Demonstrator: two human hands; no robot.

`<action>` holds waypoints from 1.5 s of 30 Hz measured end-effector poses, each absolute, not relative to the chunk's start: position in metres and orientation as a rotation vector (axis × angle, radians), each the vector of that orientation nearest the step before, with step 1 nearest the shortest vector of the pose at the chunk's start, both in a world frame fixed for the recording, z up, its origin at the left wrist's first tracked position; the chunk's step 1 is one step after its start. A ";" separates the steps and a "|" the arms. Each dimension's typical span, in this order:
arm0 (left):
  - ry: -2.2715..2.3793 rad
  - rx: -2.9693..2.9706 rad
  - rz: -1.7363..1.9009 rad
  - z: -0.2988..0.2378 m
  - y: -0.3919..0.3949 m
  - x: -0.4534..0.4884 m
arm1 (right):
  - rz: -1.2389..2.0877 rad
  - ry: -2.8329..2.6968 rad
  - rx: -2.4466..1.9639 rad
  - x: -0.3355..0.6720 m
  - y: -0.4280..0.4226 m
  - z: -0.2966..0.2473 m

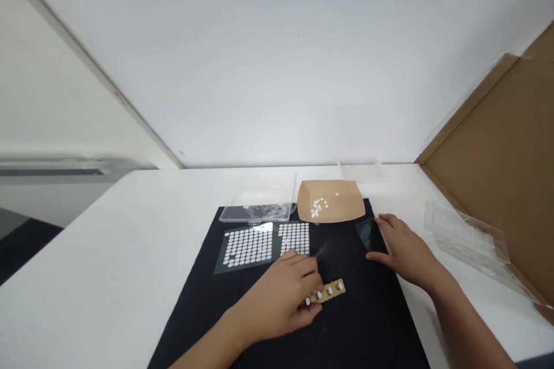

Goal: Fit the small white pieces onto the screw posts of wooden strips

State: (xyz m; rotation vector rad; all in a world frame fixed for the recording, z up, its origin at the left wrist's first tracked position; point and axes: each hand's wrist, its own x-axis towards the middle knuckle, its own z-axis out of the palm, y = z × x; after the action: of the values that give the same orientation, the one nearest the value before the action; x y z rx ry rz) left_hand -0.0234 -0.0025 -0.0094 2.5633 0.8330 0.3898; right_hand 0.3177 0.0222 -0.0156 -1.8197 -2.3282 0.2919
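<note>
My left hand has its thumb and fingers closed on a tan strip with scalloped edges and several small white ovals on metal pieces along it. The hand covers the strip's left end. At the right of the black mat, my right hand spans a clear sheet between thumb and fingertips, touching its edges. Beyond my left hand lie two clear sheets covered with rows of white oval stickers, a left one and a right one. A small clear piece lies between the hands.
A tan paper tray with loose white ovals sits at the back. Beside it stands an open clear box with clear slivers inside. Clear plastic containers lie at right by a cardboard panel. The black mat covers the white table partly.
</note>
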 end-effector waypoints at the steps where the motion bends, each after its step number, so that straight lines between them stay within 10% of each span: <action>1: 0.826 2.550 0.403 -0.009 -0.002 -0.023 | 0.307 -2.327 -1.818 0.316 0.021 -0.015; 18: 0.798 2.432 0.463 -0.002 -0.001 -0.025 | 0.328 -2.259 -1.884 0.308 0.025 0.009; 32: 0.789 1.789 0.923 0.007 -0.012 -0.022 | 0.617 -2.092 -0.772 0.259 -0.011 0.018; 45: 0.734 1.862 1.077 0.010 -0.011 -0.009 | 0.438 -2.140 -0.720 0.243 -0.008 0.004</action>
State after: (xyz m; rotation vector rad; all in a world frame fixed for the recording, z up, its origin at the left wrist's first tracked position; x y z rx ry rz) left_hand -0.0085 -0.0113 0.0098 1.8617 0.7341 1.0773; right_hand 0.2428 -0.0081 0.0037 -0.7197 -2.1401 0.4384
